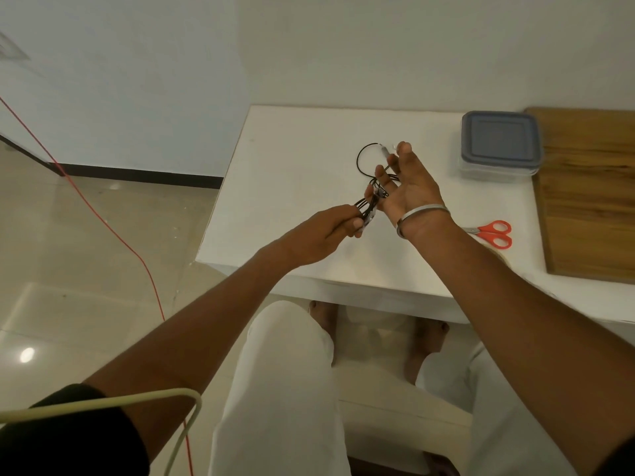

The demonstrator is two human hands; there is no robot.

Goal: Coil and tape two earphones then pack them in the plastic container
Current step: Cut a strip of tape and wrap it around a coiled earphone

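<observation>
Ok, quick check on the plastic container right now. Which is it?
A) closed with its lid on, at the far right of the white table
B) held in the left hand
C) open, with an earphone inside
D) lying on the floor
A: the plastic container sits on the white table beside the wooden board, its grey lid on, while both hands are on the black earphone cable.

Above the desk, both hands hold a black earphone coil: left hand pinches it, right hand seemingly splayed through it.

White table, white walls, glossy floor.
</observation>
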